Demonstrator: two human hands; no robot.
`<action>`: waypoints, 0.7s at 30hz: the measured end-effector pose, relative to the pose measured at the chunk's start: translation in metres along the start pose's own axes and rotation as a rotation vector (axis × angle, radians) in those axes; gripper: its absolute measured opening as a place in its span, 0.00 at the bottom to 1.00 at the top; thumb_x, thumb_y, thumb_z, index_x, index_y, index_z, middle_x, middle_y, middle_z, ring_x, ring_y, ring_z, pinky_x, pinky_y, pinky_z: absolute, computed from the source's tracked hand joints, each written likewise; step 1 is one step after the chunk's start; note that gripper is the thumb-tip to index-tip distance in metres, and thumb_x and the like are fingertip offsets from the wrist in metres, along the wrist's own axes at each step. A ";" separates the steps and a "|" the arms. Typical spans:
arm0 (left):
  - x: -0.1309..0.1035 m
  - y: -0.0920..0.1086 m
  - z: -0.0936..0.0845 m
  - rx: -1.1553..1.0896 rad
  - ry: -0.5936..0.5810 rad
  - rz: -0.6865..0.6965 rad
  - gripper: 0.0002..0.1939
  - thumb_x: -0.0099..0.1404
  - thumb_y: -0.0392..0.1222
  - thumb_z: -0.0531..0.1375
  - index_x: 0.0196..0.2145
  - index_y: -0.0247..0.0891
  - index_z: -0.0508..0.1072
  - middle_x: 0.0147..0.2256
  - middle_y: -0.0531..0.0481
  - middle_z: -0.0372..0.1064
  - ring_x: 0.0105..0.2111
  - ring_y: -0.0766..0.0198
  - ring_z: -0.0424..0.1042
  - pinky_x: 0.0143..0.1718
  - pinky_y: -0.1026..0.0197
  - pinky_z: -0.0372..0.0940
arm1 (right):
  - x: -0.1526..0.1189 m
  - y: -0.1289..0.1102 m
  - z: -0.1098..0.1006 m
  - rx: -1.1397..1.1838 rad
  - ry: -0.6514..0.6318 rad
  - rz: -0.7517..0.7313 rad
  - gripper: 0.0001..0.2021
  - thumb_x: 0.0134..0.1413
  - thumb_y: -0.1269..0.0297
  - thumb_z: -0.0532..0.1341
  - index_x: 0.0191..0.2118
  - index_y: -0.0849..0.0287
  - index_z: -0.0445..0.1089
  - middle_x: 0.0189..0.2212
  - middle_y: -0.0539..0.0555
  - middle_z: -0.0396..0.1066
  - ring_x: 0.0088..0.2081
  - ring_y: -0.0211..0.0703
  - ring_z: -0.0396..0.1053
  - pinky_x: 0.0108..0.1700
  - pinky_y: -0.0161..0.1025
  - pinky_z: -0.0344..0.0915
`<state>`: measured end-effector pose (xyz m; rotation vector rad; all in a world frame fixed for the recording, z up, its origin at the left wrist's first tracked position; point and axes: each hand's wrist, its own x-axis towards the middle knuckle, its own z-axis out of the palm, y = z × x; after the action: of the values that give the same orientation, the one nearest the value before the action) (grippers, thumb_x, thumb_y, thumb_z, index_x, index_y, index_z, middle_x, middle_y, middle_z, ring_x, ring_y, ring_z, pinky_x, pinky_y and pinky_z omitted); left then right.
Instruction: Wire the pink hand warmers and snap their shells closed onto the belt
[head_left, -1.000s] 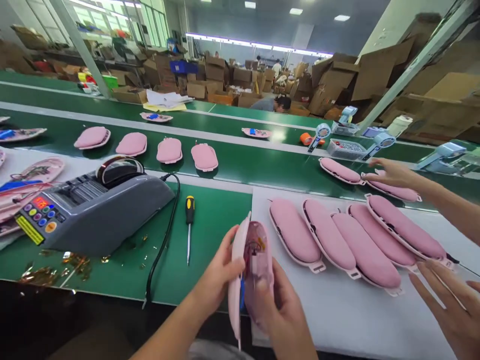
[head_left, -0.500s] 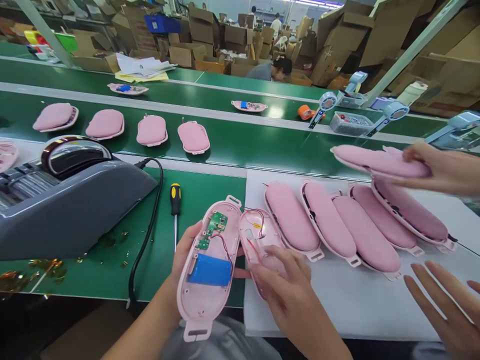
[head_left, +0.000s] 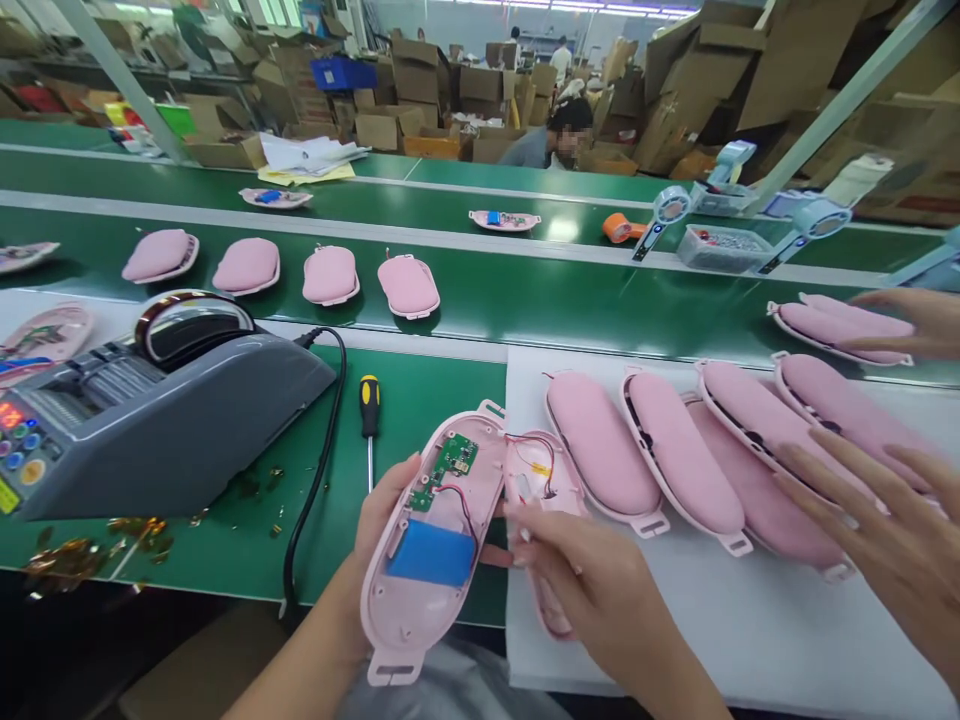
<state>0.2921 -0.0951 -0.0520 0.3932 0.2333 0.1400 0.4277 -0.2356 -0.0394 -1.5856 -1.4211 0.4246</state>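
An opened pink case lies across my hands. Its larger half [head_left: 435, 610], tilted toward me, carries a green circuit board [head_left: 454, 458] and a blue battery [head_left: 431, 553]. My left hand [head_left: 379, 520] is wrapped round this half from the left and beneath, with fingertips showing between the halves. Thin red and black wires run across to the smaller half [head_left: 555, 610]. Over that half, my right hand [head_left: 585, 565] has thumb and fingers pinched together; whatever is between the fingertips is too small to make out.
Another person's hands are at the right, one over a row of closed pink cases [head_left: 604, 445], one at a pink case on the green conveyor [head_left: 525, 300]. A screwdriver [head_left: 370, 405] and grey tape dispenser [head_left: 225, 410] are on the left.
My right fingers have drawn together and lifted off the smaller half's inside. The other person has set a case down at the far right and reached over the row. The view has shifted slightly left.
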 end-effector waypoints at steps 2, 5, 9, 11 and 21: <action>-0.002 0.000 0.002 0.059 -0.019 0.016 0.23 0.61 0.55 0.57 0.43 0.33 0.77 0.32 0.44 0.78 0.35 0.52 0.77 0.40 0.54 0.69 | 0.009 -0.009 0.004 0.122 0.010 0.266 0.07 0.58 0.66 0.57 0.40 0.54 0.72 0.23 0.47 0.72 0.24 0.37 0.70 0.25 0.31 0.68; -0.004 -0.002 0.007 0.130 -0.036 0.038 0.26 0.60 0.56 0.58 0.47 0.33 0.75 0.36 0.43 0.78 0.36 0.51 0.76 0.43 0.52 0.68 | 0.023 -0.020 0.007 0.284 -0.001 0.490 0.06 0.52 0.63 0.60 0.27 0.56 0.71 0.18 0.45 0.66 0.19 0.34 0.64 0.23 0.29 0.66; -0.006 -0.004 0.005 0.179 -0.024 0.088 0.25 0.59 0.55 0.59 0.45 0.32 0.76 0.37 0.42 0.77 0.40 0.50 0.75 0.46 0.51 0.67 | 0.035 -0.027 0.007 0.393 -0.083 0.549 0.10 0.53 0.62 0.58 0.25 0.57 0.71 0.20 0.45 0.63 0.22 0.31 0.62 0.25 0.27 0.65; -0.006 -0.005 0.001 0.193 0.009 0.092 0.23 0.59 0.54 0.60 0.42 0.32 0.77 0.36 0.42 0.77 0.40 0.49 0.75 0.43 0.53 0.68 | 0.037 -0.028 0.007 0.409 -0.092 0.569 0.11 0.54 0.62 0.57 0.25 0.58 0.71 0.21 0.46 0.63 0.24 0.32 0.62 0.25 0.27 0.64; -0.003 -0.012 -0.003 0.208 0.073 0.143 0.31 0.55 0.53 0.62 0.53 0.34 0.69 0.45 0.40 0.74 0.43 0.47 0.73 0.37 0.56 0.68 | 0.041 -0.025 0.005 0.325 -0.114 0.500 0.09 0.56 0.65 0.55 0.30 0.58 0.71 0.23 0.47 0.69 0.23 0.34 0.67 0.25 0.29 0.62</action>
<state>0.2892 -0.1054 -0.0583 0.6124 0.2926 0.2727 0.4200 -0.1988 -0.0088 -1.6506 -0.9584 1.0001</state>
